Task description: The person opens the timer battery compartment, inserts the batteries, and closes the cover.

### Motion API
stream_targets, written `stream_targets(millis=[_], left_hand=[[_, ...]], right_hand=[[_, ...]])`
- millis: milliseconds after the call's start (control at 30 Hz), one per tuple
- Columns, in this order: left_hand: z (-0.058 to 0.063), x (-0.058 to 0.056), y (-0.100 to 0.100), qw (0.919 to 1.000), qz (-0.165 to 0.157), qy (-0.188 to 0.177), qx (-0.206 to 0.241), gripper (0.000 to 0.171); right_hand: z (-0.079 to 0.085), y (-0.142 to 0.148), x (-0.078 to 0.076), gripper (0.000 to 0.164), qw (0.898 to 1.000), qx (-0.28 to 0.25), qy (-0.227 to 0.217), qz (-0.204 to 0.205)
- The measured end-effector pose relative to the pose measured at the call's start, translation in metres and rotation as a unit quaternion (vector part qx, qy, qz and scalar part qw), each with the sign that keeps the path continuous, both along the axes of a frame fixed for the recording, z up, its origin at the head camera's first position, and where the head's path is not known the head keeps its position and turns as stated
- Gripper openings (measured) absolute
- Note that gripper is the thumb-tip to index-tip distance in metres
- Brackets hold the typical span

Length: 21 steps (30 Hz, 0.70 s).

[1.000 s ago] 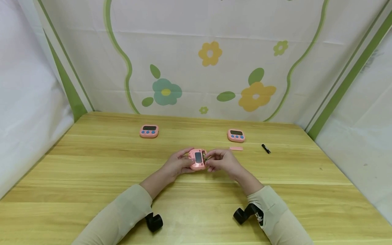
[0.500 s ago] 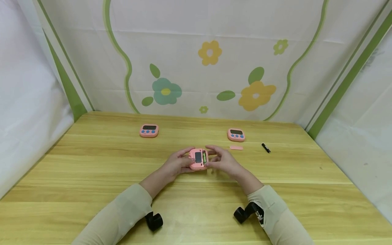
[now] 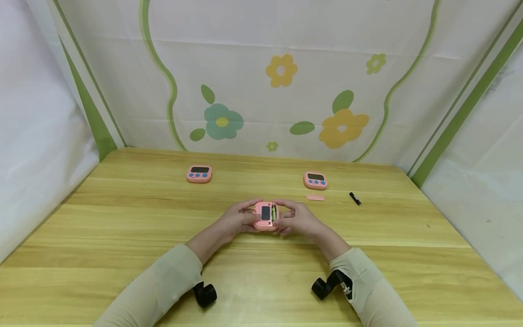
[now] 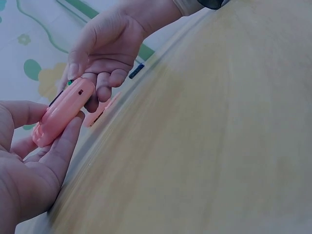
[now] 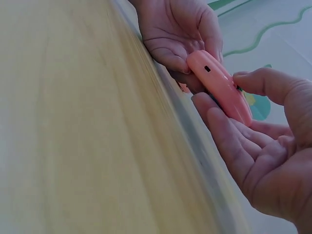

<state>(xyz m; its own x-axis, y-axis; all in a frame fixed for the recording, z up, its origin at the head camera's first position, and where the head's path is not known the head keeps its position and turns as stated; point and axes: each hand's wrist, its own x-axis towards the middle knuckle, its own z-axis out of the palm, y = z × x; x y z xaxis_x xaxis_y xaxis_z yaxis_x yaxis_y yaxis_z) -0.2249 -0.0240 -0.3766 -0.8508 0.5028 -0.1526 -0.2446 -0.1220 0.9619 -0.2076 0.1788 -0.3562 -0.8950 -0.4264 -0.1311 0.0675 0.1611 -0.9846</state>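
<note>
A pink digital timer (image 3: 263,224), back side up, is held above the table between both hands. Its battery slot is uncovered, and a green battery (image 3: 274,214) lies in it beside a dark rectangular panel (image 3: 266,213). My left hand (image 3: 236,220) grips the timer's left side, thumb on the back and fingers beneath. At the other side, my right hand (image 3: 301,219) holds the edge by the slot. In the right wrist view its thumb (image 5: 261,80) presses at the battery while fingers support the timer (image 5: 222,87) from below.
Two more pink timers, one at back left (image 3: 199,174) and one at back right (image 3: 315,180), lie screen up. Near the right one are a pink battery cover (image 3: 315,198) and a black battery (image 3: 355,199). A flowered cloth (image 3: 253,104) hangs behind the wooden table (image 3: 122,218).
The right fingers, earlier pinching at the battery slot, have moved off and now hold the timer's right edge with the thumb by the battery. The green battery shows in the slot.
</note>
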Motion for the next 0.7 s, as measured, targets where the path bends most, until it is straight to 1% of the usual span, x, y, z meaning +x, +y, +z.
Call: stream_targets(millis=[133, 367, 467, 700], left_hand=[[-0.0001, 0.0004, 0.0, 1.0, -0.003, 0.006, 0.001, 0.054], [0.0012, 0.0019, 0.0009, 0.9998, -0.016, 0.004, 0.009, 0.054], [0.0027, 0.0028, 0.0008, 0.9998, -0.014, 0.004, 0.009, 0.053], [0.0025, 0.0022, 0.0009, 0.9998, -0.01, -0.003, 0.015, 0.053]], right_hand=[[-0.0015, -0.0017, -0.0004, 0.058, 1.0, 0.003, -0.008, -0.017], [-0.0013, -0.004, 0.0, 0.048, 0.998, 0.009, -0.021, -0.059], [-0.0009, -0.0047, 0.0, 0.047, 0.998, 0.01, -0.022, -0.063], [0.001, -0.0043, 0.0, 0.049, 0.998, 0.006, -0.03, -0.053]])
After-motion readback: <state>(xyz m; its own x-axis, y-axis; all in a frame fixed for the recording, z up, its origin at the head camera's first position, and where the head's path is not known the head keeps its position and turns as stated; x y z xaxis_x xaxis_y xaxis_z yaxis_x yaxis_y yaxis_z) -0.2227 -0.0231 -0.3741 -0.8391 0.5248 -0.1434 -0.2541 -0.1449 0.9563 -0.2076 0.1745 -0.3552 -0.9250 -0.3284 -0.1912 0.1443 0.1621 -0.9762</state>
